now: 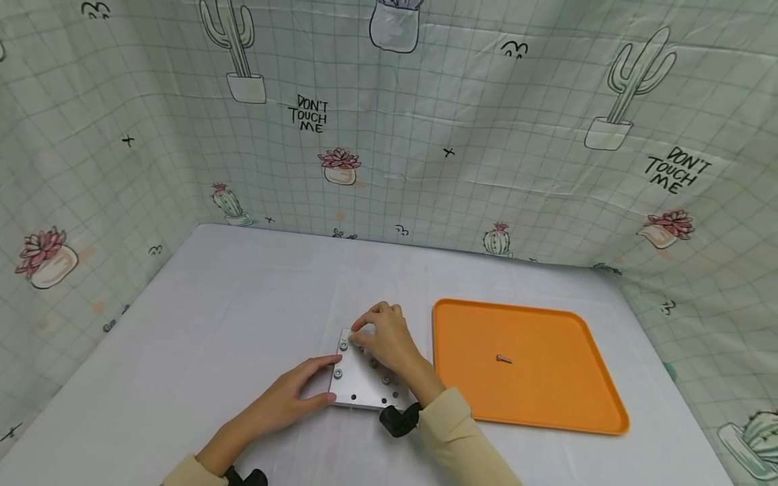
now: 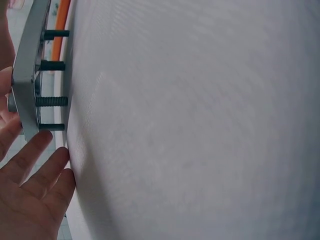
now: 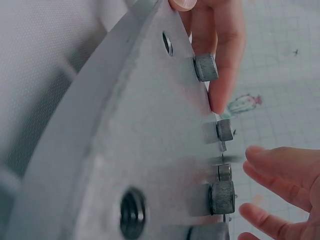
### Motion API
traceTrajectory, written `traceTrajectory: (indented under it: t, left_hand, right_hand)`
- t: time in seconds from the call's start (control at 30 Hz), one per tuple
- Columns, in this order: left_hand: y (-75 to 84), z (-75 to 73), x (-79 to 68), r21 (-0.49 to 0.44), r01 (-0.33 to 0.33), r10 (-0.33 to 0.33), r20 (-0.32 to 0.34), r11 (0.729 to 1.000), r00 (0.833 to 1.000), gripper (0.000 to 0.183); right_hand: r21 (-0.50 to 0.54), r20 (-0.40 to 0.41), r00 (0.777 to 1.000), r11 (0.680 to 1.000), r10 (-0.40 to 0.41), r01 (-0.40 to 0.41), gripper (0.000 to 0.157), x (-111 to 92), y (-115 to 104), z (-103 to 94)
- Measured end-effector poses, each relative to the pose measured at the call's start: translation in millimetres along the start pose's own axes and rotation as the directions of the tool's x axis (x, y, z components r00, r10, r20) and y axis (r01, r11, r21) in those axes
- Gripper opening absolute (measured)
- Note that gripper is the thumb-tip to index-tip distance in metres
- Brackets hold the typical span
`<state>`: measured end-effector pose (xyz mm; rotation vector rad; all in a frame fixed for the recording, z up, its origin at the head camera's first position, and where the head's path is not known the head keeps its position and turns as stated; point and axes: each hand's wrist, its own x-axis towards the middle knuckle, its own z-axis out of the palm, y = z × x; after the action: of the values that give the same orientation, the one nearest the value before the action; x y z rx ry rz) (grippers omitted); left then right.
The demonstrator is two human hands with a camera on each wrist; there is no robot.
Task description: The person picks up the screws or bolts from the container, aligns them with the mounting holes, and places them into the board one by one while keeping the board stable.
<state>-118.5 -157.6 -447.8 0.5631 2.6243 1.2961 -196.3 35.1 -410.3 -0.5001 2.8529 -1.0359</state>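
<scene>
A silver metal plate [image 1: 362, 386] stands near the middle of the table on screws whose shafts [image 2: 52, 101] stick out below it. Several socket-head screws [image 3: 221, 197] sit in its upper face, and some holes [image 3: 132, 212] have no screw in them. My left hand [image 1: 290, 395] holds the plate's left edge, thumb at the near corner and fingers farther along. Over the plate's far left part, my right hand [image 1: 389, 339] has its thumb and forefinger bent toward the screw heads. The right wrist view shows its fingertips [image 3: 257, 155] apart from those heads, with a blurred dark streak before them.
To the right of the plate lies an orange tray [image 1: 547, 412] with one loose screw [image 1: 504, 359] in it. A white cloth [image 1: 273, 283] covers the table. Behind and at both sides hangs a patterned curtain [image 1: 389, 196].
</scene>
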Motion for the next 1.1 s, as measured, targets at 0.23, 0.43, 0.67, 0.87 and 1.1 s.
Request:
traceTrajectory:
  t: [0.23,0.43,0.67,0.87,1.1]
  left_hand:
    - [0.8,0.2,-0.8,-0.011,0.009,-0.009,0.001,1.000,1.000,0.056]
    - [-0.9,0.9,-0.8,-0.004,-0.001,0.001,-0.001,1.000,1.000,0.055]
    - [-1.6,1.3,-0.8,-0.006,-0.007,0.007,-0.004,1.000,1.000,0.055]
    - [-0.5,1.9,-0.9,-0.028,0.012,-0.011,0.003,1.000,1.000,0.055]
    - [0.8,1.6,-0.8,-0.041,0.017,-0.017,0.001,0.999,1.000,0.055]
  right_hand:
    - [-0.012,-0.005,1.000,1.000,0.010,-0.010,0.011,-0.8,0.9,0.8]
    - [-0.009,-0.007,1.000,1.000,0.008,-0.008,0.011,-1.6,1.5,0.9]
    - [-0.004,0.004,1.000,1.000,0.015,-0.015,0.010,-2.8,1.4,-1.3]
    - [0.022,0.007,1.000,0.999,0.024,-0.024,0.014,-4.9,5.2,-9.2]
    - [0.057,-0.022,0.999,0.998,0.036,-0.035,0.018,-10.5,22.6,-24.3]
